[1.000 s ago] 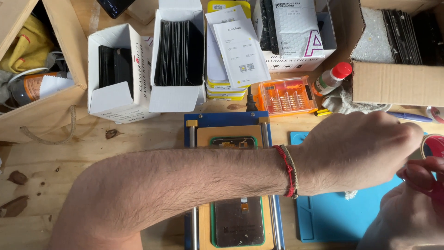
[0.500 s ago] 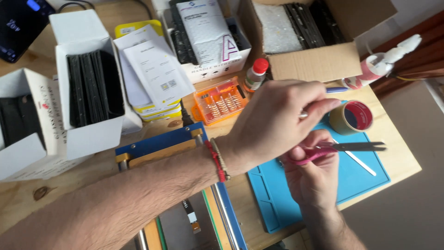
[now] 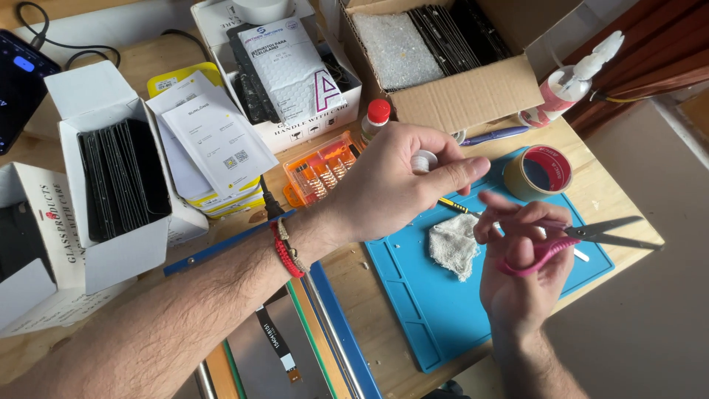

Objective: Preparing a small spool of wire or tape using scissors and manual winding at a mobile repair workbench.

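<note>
Looking down, I see a wooden workbench (image 3: 591, 199) carrying four open boxes: one brown cardboard box (image 3: 473, 89) of dark panels and three white cartons (image 3: 111, 244), each packed with flat black glass pieces. A blue rubber mat (image 3: 436, 310), smooth with moulded edges, lies at the bench's near right.

My left forearm crosses the view from lower left, bare, with two wrist bands, one red cord and one beaded. The left hand (image 3: 391, 185) hovers above the mat's far edge, palm down, thumb and forefinger pinched together and pointing right; whether they grip anything I cannot tell.

My right hand (image 3: 521, 258) rises from the bottom edge, over the mat's right half. Its fingers pass through the pink loops of one pair of scissors (image 3: 591, 235) and close on them; the steel blades point right, slightly parted.

Smaller items: one tape roll (image 3: 543, 171), tan with red core, standing on the mat's far corner; one orange plastic bit case (image 3: 319, 168); one crumpled white cloth (image 3: 452, 244) on the mat; one red-capped bottle (image 3: 375, 120).
</note>
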